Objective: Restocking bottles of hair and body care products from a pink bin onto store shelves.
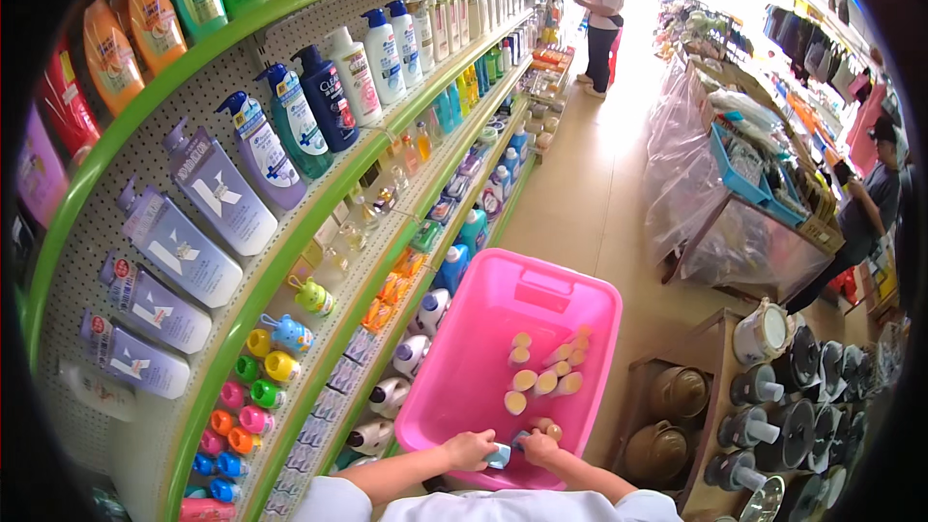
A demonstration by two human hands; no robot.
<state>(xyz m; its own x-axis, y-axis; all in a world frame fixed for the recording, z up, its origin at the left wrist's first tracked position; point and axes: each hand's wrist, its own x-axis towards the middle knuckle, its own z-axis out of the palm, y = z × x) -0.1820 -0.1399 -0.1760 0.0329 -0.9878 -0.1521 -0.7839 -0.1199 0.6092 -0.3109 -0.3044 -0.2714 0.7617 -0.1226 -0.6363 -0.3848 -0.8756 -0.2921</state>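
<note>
A large pink plastic tub [435, 370] stands directly before me. Over its near end, my left hand [470, 451] grips a small light-blue object [499, 455], perhaps a pack or a cloth. Close by on the right, my right hand [538, 447] has its fingers closed on a small darker blue item [520, 439]; its kind is unclear. Several small bottles or jars with pale yellow tops [545, 381] are grouped inside the tub, towards its right side. A couple of beige round-ended pieces [549, 430] lie just beyond my right hand.
Green-edged store shelves [290, 232] hold shampoo pump bottles [206, 192] and colourful small bottles [246, 391] on the left. Right of the tub stands a rack of pans and lids [790, 428], with brown clay pots [663, 449] below. A person [603, 22] stands up the aisle; another [866, 196] is at right.
</note>
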